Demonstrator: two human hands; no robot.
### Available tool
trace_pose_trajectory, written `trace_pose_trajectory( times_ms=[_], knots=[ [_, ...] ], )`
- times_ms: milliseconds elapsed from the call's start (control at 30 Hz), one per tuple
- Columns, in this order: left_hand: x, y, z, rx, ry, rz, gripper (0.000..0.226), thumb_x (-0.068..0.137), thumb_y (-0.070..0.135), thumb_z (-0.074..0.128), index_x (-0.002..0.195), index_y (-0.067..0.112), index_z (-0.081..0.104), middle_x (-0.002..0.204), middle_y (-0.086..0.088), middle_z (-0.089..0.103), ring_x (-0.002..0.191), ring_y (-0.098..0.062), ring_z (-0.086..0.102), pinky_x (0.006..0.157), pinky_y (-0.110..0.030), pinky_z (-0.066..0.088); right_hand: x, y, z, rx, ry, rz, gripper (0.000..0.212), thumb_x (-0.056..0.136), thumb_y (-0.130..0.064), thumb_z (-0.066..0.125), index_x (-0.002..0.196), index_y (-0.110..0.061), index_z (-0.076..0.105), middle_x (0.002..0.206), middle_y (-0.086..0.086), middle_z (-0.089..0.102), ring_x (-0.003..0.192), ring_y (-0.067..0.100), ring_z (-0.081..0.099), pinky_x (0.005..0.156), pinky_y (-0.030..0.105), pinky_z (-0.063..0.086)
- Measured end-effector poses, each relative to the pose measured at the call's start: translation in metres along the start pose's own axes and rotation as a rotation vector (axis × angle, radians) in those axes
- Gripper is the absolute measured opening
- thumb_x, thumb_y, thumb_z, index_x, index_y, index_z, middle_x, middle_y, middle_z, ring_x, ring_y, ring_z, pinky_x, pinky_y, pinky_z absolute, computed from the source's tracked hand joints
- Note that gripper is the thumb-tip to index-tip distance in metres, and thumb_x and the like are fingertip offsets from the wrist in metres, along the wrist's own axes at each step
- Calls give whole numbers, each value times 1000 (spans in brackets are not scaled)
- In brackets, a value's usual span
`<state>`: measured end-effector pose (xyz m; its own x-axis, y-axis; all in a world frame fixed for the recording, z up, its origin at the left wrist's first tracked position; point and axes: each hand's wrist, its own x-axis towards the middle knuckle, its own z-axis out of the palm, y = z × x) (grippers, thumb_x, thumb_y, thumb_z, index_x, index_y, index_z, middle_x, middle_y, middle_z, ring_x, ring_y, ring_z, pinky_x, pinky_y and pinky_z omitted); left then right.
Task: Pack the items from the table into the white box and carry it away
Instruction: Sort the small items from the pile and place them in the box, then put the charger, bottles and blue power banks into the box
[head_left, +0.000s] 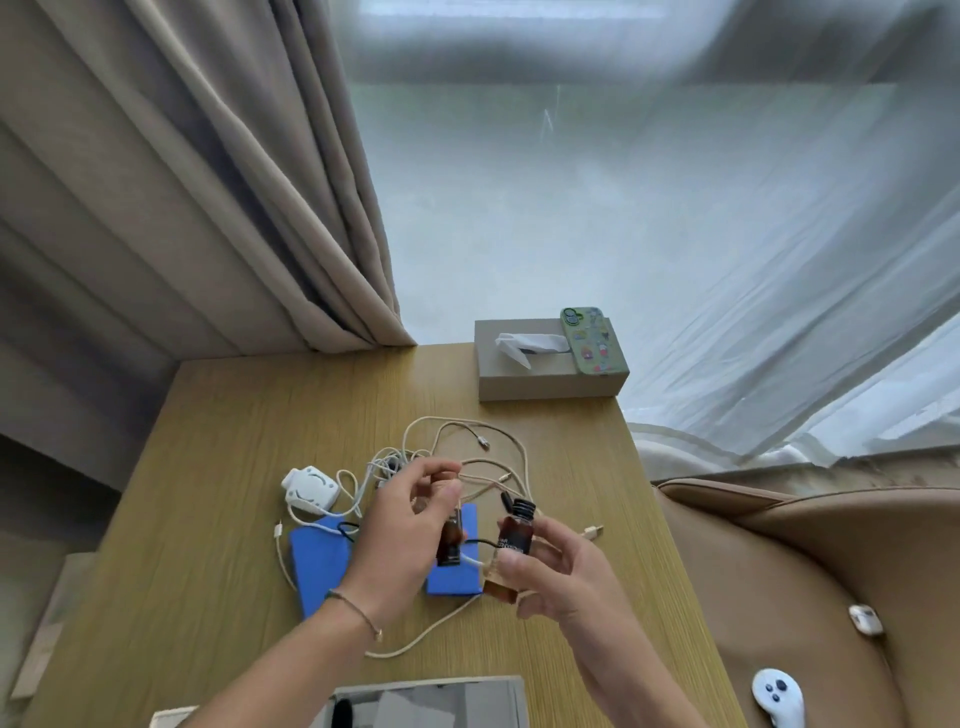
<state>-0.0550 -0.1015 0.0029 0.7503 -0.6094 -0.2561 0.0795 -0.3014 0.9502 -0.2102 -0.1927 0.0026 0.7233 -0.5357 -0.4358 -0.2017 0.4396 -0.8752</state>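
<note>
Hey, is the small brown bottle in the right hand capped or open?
Capped. The brown bottle in the right hand has its black screw cap on top, and it leans slightly.

tangled cables (467, 457) sprawl across counter (208, 467) middle, over blue pads (317, 561); white charger (310, 490) beside. tissue box (545, 364) blocks far right corner. left strip, near left edge bare; curtain (208, 182) hems far side.

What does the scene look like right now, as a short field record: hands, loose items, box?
left hand: holds a small dark bottle
right hand: holds a black-capped amber bottle
table: tangled cables, white charger, blue pad
far corner: phone lying on tissue box
white box: at near edge, partly in view
</note>
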Motion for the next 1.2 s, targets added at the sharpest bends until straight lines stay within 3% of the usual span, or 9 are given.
trace_pose_trajectory(
  times_ms=[133,233,333,467,667,800,967,1100,1200],
  knots=[
    [-38,2,-43,-130,-20,-81,19,94,4,64,103,19,72,93,-11,67,64,-25,71,59,-31,60,-22,3,29,-49,-42,0,30,79,-20,78,108,-14,73,86,17,76,65,27,68,48,26,48],
    [-66,-5,-74,-90,-71,-111,35,86,-7,68,106,21,71,104,-12,65,78,-37,73,73,-36,62,-38,14,53,-85,-42,14,24,87,-10,77,109,-8,68,79,19,72,56,31,64,42,27,45],
    [-91,-16,-102,24,-109,-103,51,77,-14,72,109,26,68,109,-11,65,80,-27,71,74,-25,58,-54,30,75,-147,-38,37,15,91,-2,69,105,-3,64,78,24,71,56,32,63,44,30,44],
    [-115,-37,-126,43,-132,-140,61,67,-14,75,108,30,68,106,-8,65,84,-28,72,71,-28,60,-68,56,95,-273,26,121,19,88,-1,73,103,0,62,86,36,66,54,30,64,44,29,44],
    [-142,-63,-142,100,-159,-188,66,61,-5,77,107,42,66,104,1,64,84,-19,70,75,-39,62,-76,98,116,-531,137,204,25,72,-18,85,85,-4,68,68,15,74,47,21,68,43,26,48],
    [-159,-75,-143,120,-161,-201,63,62,3,80,107,44,65,102,5,66,84,-19,70,76,-35,61,-70,129,121,-657,168,293,23,76,-25,84,82,-10,68,62,4,75,47,14,70,43,22,50],
    [-174,-89,-140,120,-166,-234,60,69,3,83,111,39,61,104,1,66,73,-18,74,69,-30,62,-56,151,125,-760,230,209,24,78,-36,83,72,-19,67,57,0,72,42,7,66,40,19,48],
    [-180,-98,-130,147,-167,-278,58,71,9,81,114,41,56,104,-2,69,77,-20,74,66,-35,63,-56,158,132,-896,232,147,34,80,-46,79,66,-17,69,57,1,71,49,13,68,54,38,61],
    [-181,-102,-118,114,-205,-359,56,79,9,76,123,34,52,105,-5,70,80,-21,72,61,-32,62,-59,155,126,-933,256,144,33,87,-41,74,66,-16,67,59,5,71,54,19,70,64,45,62]
  ],
)
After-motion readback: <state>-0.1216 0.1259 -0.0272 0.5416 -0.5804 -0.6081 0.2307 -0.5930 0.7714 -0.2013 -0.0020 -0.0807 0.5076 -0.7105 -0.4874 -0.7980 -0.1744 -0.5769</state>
